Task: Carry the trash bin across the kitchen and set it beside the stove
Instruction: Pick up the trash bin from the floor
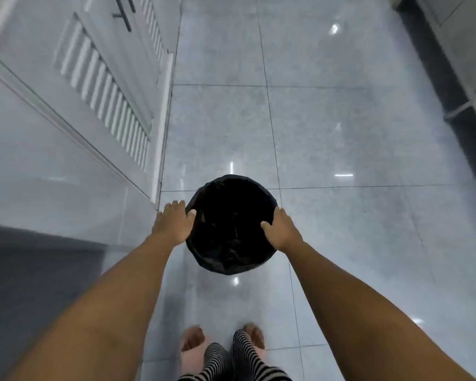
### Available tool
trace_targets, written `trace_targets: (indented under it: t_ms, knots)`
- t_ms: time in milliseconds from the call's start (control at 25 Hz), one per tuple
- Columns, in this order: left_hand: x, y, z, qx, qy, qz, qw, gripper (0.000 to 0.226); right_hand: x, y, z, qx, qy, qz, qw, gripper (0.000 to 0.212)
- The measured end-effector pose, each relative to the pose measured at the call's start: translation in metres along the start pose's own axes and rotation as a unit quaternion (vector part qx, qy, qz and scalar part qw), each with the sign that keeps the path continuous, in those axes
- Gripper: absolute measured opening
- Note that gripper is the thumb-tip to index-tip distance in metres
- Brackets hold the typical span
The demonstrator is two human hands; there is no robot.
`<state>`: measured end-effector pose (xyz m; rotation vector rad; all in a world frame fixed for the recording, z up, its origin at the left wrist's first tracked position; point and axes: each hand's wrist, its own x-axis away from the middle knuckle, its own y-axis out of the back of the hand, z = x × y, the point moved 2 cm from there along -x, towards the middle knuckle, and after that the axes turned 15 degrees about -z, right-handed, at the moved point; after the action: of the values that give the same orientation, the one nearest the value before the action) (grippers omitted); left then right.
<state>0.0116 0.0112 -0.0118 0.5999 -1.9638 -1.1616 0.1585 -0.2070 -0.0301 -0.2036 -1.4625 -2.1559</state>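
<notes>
The round trash bin [231, 224], lined with a black bag, sits upright low in the middle of the view between both hands, left hand [173, 224] clasping its rim at nine o'clock, right hand [282, 229] at three o'clock, equally near.

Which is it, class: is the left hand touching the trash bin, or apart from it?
Touching. The head view shows the left hand pressed against the rim of the trash bin, its thumb hooked over the black liner's edge.
</notes>
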Motion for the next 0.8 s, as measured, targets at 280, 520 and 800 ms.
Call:
trace_targets:
  t_ms: [280,520,800]
  knots:
    - [-0.035,-0.11,0.04,0.151,0.116,-0.053,0.98,0.05,-0.042,-0.069,-0.04,-0.098,-0.074,-0.086,0.989,0.068]
    - [-0.03,-0.099,0.004,0.356,0.235,-0.06,0.902,0.044,-0.046,-0.057,-0.025,-0.149,-0.116,-0.102,0.977,0.054]
    - [0.016,0.047,-0.057,0.382,0.232,-0.054,0.893,0.045,0.006,0.09,0.041,-0.164,-0.104,-0.117,0.974,0.055]
